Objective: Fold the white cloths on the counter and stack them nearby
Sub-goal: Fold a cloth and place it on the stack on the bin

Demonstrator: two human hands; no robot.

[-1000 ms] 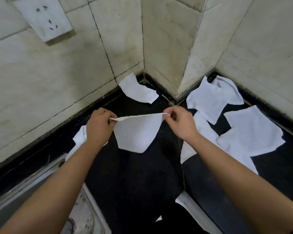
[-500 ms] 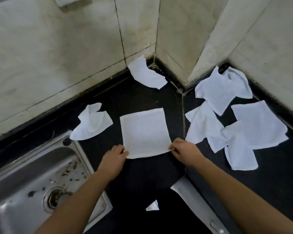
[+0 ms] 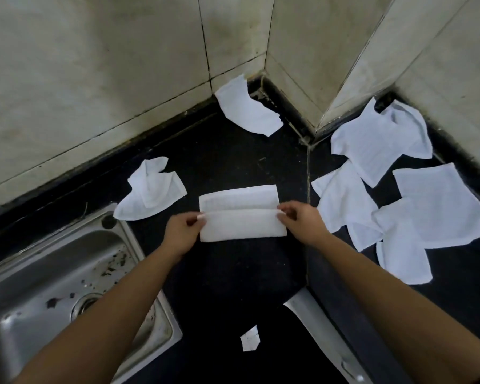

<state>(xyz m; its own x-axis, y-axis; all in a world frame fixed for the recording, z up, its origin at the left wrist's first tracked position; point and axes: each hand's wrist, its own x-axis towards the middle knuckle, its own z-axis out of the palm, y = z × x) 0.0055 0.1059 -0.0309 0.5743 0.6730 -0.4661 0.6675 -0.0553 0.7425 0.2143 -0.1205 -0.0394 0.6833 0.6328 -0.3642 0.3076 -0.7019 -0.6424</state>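
The left hand [image 3: 182,234] and right hand [image 3: 302,223] pinch opposite ends of a white cloth [image 3: 243,225] in the middle of the counter [image 3: 233,278] — fingers [image 3: 286,209] clamped on its doubled-over flap. Judged status: first fold under way; no stack visible; several loose cloths [image 3: 441,206] lie unfolded around it.

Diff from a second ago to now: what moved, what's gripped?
The white square cloth, held in the air a second ago, was laid flat on the black counter, then its near edge folded away toward the wall. The left hand and right hand pinch that edge's ends. The crumpled white cloth by the steel sink, the white cloth at the wall and the loose cloths at right lie unchanged.
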